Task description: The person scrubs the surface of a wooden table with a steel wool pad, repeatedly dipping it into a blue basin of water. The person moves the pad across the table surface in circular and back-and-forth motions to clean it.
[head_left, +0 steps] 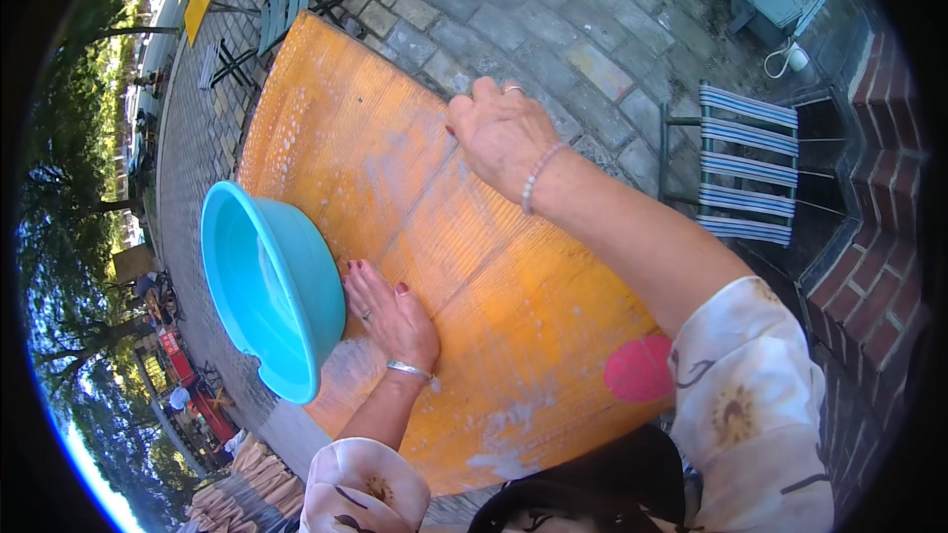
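Note:
Before me spreads an orange-painted board (518, 326), probably a tabletop, wet and streaked with white suds. My left hand (392, 318) lies flat on it, fingers stretched, holding nothing; a silver bracelet circles the wrist. Just beyond those fingertips is a turquoise plastic basin (315, 259), its mouth facing left in the picture. Whether it touches the hand is unclear. At the board's far edge, my right hand (507, 129) curls over the rim with the thumb on top. Its other fingertips are hidden. A pink round patch (638, 369) marks the board near my right sleeve.
Grey paving bricks (511, 22) surround the board. A folding stool (748, 163) with blue-and-white straps stands at right, near a brick wall (863, 296). A green folding chair (285, 11) is at upper left. Trees and red stalls (211, 414) lie farther left.

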`<state>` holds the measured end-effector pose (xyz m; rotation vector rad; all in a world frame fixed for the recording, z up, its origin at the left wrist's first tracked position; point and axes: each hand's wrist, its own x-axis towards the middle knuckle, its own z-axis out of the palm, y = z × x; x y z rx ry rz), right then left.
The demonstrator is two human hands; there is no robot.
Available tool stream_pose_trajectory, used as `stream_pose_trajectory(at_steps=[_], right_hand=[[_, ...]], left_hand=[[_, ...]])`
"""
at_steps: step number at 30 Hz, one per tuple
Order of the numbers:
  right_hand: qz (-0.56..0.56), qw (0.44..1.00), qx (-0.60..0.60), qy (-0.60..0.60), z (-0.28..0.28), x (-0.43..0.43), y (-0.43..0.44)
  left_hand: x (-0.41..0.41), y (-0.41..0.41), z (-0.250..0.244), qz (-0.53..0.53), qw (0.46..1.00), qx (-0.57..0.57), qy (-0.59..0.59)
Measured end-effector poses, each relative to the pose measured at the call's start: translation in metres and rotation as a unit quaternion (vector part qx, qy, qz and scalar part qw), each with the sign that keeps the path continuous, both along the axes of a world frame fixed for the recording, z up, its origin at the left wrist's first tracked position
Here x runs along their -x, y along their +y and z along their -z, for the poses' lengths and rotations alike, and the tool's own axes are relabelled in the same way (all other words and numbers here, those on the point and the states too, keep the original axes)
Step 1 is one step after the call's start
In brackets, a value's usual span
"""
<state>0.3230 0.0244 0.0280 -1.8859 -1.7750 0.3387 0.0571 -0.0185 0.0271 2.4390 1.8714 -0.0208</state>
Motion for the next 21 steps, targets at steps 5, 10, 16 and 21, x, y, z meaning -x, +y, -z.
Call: stream_pose_trajectory(at_steps=[5, 10, 16, 21], right_hand=[[-0.053, 0.998, 0.004, -0.03, -0.007, 0.003, -0.043], [-0.044, 0.998, 0.028, -0.037, -0.009, 0.001, -0.022], [-0.049, 0.999, -0.02, 0.004, 0.001, -0.002, -0.045], [-0.049, 0.997, 0.016, -0.053, -0.008, -0.003, -0.057]], left_hand=[[0.01, 0.004, -0.006, -0.021, 1.0, -0.009, 0.019], [0.007, 0.002, -0.005, -0.004, 1.0, -0.01, 0.019], [0.012, 0.002, -0.002, -0.009, 0.999, -0.033, 0.033], [0.01, -0.001, -0.002, -0.004, 0.999, -0.025, 0.021]])
